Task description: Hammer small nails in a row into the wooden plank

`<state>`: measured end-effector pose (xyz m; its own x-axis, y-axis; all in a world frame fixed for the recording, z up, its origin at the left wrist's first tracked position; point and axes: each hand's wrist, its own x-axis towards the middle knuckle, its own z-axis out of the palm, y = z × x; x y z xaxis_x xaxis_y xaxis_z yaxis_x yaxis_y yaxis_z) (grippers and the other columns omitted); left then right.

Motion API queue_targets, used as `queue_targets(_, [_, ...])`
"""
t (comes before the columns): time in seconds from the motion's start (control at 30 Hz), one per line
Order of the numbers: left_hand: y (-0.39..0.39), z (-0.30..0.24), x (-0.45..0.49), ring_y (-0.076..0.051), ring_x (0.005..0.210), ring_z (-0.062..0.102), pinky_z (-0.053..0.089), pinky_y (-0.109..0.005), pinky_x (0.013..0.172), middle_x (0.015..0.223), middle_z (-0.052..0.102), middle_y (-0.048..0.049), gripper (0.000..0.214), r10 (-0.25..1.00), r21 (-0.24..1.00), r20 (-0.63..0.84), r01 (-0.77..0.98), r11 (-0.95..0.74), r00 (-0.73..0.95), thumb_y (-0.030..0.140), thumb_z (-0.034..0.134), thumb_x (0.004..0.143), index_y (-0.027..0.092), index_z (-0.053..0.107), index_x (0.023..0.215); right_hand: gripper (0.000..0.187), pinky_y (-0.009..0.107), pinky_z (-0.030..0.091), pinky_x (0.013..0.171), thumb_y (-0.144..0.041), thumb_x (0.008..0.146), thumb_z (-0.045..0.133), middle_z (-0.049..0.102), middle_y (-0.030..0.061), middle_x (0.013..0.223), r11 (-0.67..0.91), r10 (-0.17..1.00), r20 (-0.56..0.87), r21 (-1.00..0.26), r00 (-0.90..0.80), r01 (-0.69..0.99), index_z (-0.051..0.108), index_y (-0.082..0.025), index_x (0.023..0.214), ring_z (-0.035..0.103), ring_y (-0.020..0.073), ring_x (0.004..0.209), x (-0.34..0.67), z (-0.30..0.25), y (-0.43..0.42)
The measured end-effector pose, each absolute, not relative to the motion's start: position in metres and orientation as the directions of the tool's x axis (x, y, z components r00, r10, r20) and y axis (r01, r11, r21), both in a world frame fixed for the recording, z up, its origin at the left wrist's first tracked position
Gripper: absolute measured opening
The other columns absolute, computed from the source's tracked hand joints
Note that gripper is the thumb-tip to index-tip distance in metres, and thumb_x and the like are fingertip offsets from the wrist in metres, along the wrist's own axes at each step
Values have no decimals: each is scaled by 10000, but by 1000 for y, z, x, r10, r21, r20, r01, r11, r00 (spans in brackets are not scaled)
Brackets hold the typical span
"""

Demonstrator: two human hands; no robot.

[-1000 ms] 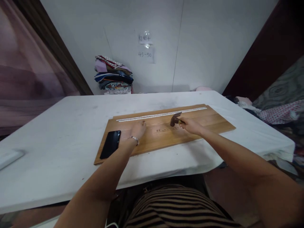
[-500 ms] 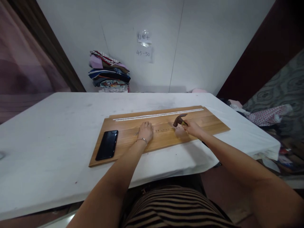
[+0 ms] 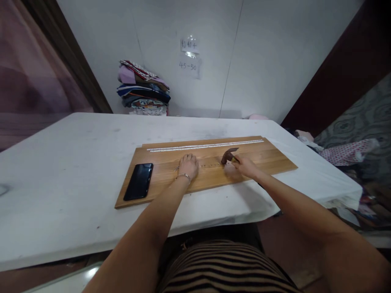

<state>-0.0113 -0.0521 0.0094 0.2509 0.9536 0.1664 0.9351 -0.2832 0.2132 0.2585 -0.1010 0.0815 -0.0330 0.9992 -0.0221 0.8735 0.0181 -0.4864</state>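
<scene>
My right hand (image 3: 244, 166) is wrapped round the handle of a claw hammer (image 3: 228, 156). The hammer's head is low, at the right end of a row of small nails (image 3: 210, 165) standing in a wooden board (image 3: 165, 179). Palm down on the board, left of that row, lies my left hand (image 3: 188, 166), its fingers extended and a bracelet on the wrist. Beside its left edge are a few thin metal pieces (image 3: 176, 168), perhaps loose nails. What is under the palm is hidden.
A black phone (image 3: 138, 181) lies on the board's left end. Two white measuring strips (image 3: 207, 145) run along its far side. The board rests on a white-covered table (image 3: 76, 175). Folded cloths (image 3: 143, 87) are stacked against the wall, below paper notes (image 3: 189, 67).
The hammer's head has dropped slightly towards the board and the row of nails. My left hand stays in place on the board. The whole view has shifted a little.
</scene>
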Motion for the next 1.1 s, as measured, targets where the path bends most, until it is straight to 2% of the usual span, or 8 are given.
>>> queue_targets(0.2, [-54,12,-10,-301,1265,521,397,-426,1094,1298,645,-162,345,957,229,167,935,-272,238,242,377,1023,138,678,1155,137,276,419,698,-222,908,552,670,39,770,-6,1000,-19,-464,-4,886,677,-178,944,596,190,722,260,89,-100])
queue_targets(0.53, [-51,9,-9,-291,1263,520,380,-422,1104,1298,642,-160,352,956,256,177,928,-272,232,245,366,1025,158,687,1138,142,288,444,735,-193,880,557,685,54,760,45,999,-2,-450,-52,892,697,-186,906,619,209,765,261,83,-97])
queue_targets(0.67, [-51,8,-9,-299,1262,517,388,-435,1094,1295,646,-157,345,957,269,180,924,-272,229,252,374,1024,163,689,1133,149,286,444,731,-199,882,565,695,60,797,40,999,24,-447,-33,894,701,-190,940,630,217,789,259,85,-96])
queue_targets(0.87, [-50,5,-8,-298,1259,523,390,-434,1096,1280,652,-162,365,954,260,196,926,-273,226,247,364,1023,143,695,1135,179,288,442,764,-160,887,535,685,56,764,52,998,-16,-410,-64,911,708,-169,933,623,204,767,255,85,-97])
queue_targets(1.1, [-49,4,-8,-287,1275,515,382,-422,1108,1310,646,-149,336,957,267,191,926,-266,220,244,394,1013,164,696,1140,147,275,439,715,-209,897,560,675,38,742,54,999,16,-392,-52,919,697,-179,942,612,191,723,261,85,-95])
